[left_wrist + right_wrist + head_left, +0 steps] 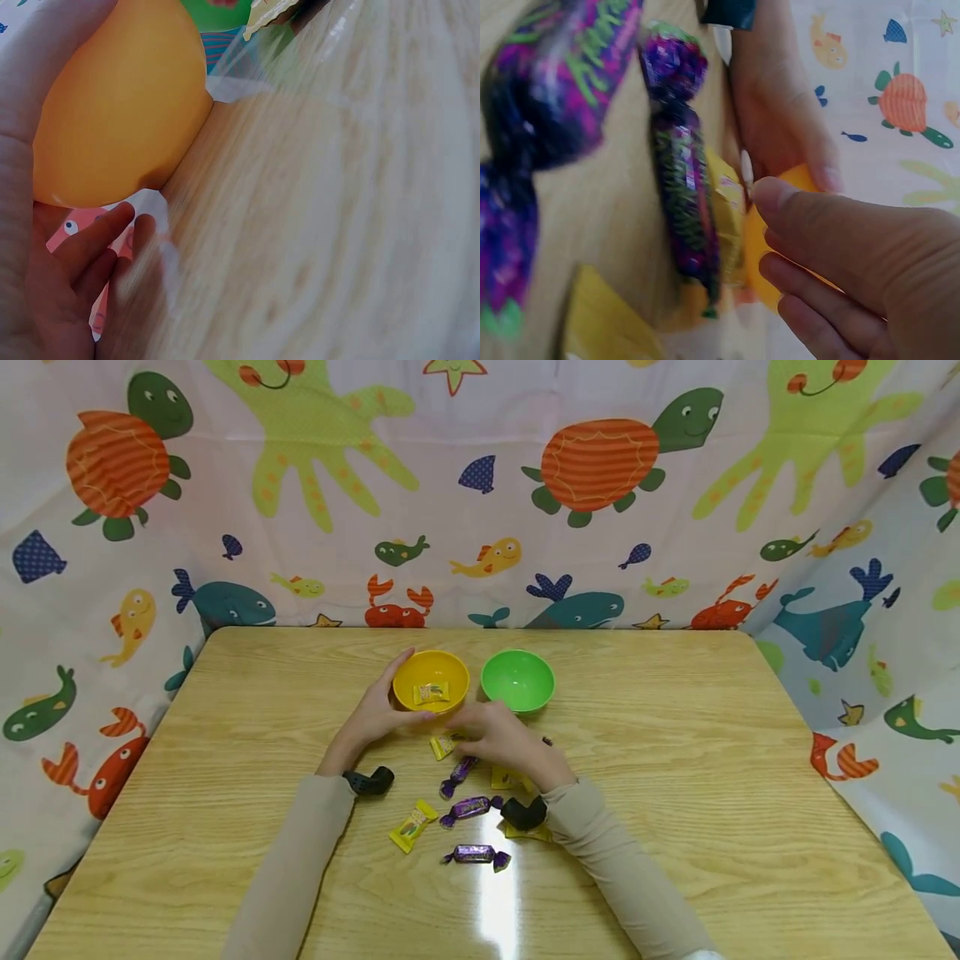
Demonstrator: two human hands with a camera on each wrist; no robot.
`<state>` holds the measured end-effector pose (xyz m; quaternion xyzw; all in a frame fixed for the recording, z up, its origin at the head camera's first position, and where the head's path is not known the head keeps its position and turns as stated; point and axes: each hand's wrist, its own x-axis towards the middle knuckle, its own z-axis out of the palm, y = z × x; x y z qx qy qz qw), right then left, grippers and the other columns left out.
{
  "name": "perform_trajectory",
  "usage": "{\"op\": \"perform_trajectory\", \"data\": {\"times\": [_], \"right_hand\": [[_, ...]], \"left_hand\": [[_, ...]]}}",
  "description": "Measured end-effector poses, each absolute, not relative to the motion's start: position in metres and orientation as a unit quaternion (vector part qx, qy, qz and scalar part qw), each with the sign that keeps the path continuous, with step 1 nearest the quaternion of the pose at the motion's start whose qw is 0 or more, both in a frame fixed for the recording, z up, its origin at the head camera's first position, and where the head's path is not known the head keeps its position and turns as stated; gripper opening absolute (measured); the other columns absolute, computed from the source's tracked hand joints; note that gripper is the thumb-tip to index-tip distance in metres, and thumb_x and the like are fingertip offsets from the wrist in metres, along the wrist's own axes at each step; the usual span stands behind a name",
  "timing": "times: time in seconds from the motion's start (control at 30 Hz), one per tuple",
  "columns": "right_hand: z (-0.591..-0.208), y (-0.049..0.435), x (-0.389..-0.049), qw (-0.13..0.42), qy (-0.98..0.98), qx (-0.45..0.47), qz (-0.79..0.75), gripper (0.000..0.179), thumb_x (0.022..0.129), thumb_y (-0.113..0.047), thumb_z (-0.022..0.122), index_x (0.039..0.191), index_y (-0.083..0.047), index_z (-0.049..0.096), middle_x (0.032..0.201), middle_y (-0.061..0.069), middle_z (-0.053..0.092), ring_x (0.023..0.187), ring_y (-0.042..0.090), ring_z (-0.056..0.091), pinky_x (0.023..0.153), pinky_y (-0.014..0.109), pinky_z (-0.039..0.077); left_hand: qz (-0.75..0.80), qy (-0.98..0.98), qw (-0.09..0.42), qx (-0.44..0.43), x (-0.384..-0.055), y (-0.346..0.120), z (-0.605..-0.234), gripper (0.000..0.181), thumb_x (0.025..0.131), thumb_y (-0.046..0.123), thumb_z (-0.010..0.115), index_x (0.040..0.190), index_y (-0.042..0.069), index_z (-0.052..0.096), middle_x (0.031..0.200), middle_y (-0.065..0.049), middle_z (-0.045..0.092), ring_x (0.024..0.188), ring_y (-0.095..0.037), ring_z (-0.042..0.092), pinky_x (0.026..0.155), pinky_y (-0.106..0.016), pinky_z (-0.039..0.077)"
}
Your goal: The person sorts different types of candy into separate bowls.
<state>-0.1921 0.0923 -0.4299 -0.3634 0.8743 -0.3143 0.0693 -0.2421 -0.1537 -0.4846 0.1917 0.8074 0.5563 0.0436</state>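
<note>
My left hand (pixel 375 713) holds the yellow bowl (pixel 403 695) from its left side, thumb at the near side and fingers around the far side. A yellow-wrapped candy (pixel 431 692) lies inside. In the left wrist view, the bowl's outer wall (pixel 124 105) stands between thumb and fingers. My right hand (pixel 504 739) hovers just right of the bowl, above a yellow candy (pixel 442 746) on the table. In the right wrist view, its thumb and loosely bent fingers hold nothing; a purple-wrapped candy (pixel 681 180) and a yellow candy (pixel 726 214) lie beside them.
Right of the yellow bowl stands a green bowl (pixel 518 682). Purple candies (pixel 470 808) and yellow candies (pixel 413 826) lie scattered on the wooden table (pixel 675 793) nearer me, some partly hidden under my right wrist. A patterned curtain (pixel 442 460) hangs behind the table.
</note>
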Motion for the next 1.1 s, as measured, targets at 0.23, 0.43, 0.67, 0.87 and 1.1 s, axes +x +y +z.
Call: {"op": "perform_trajectory", "data": {"times": [0.23,0.43,0.67,0.87,1.1], "right_hand": [[-0.44,0.09,-0.194,0.082,0.871,-0.357,-0.328,0.031,0.085,-0.005,0.078,0.116,-0.002,0.072,0.116,0.008,0.071,0.109,0.019,0.064,0.096,0.033,0.05],[-0.447,0.09,-0.195,0.069,0.87,-0.363,-0.326,0.03,0.085,-0.005,0.078,0.114,-0.003,0.073,0.116,0.007,0.071,0.111,0.02,0.063,0.098,0.033,0.049],[-0.447,0.089,-0.194,0.06,0.872,-0.367,-0.319,0.025,0.085,-0.004,0.078,0.109,-0.003,0.074,0.112,0.008,0.071,0.107,0.021,0.064,0.095,0.033,0.051],[-0.444,0.089,-0.194,0.059,0.871,-0.376,-0.31,0.021,0.084,-0.005,0.079,0.105,-0.006,0.075,0.106,0.004,0.071,0.1,0.017,0.063,0.09,0.03,0.051],[-0.427,0.087,-0.192,0.07,0.878,-0.376,-0.29,0.021,0.085,-0.008,0.079,0.106,-0.007,0.076,0.107,0.003,0.071,0.102,0.017,0.063,0.091,0.031,0.051]], "left_hand": [[0.561,0.804,0.058,0.188,-0.242,-0.154,-0.483,0.11,0.077,0.017,0.087,0.16,0.019,0.016,0.161,-0.01,0.026,0.144,-0.03,0.03,0.118,-0.051,0.019],[0.561,0.805,0.057,0.186,-0.242,-0.154,-0.484,0.111,0.076,0.029,0.089,0.16,0.019,0.017,0.159,-0.008,0.03,0.141,-0.029,0.034,0.117,-0.051,0.024],[0.556,0.809,0.053,0.184,-0.241,-0.154,-0.485,0.11,0.076,0.033,0.088,0.16,0.019,0.019,0.158,-0.008,0.031,0.141,-0.029,0.034,0.117,-0.051,0.023],[0.553,0.811,0.051,0.183,-0.242,-0.155,-0.486,0.109,0.076,0.031,0.088,0.16,0.022,0.019,0.158,-0.007,0.031,0.142,-0.028,0.033,0.118,-0.051,0.021],[0.55,0.815,0.057,0.175,-0.243,-0.155,-0.485,0.109,0.077,0.021,0.088,0.16,0.025,0.017,0.16,-0.008,0.027,0.144,-0.029,0.029,0.118,-0.053,0.017]]}}
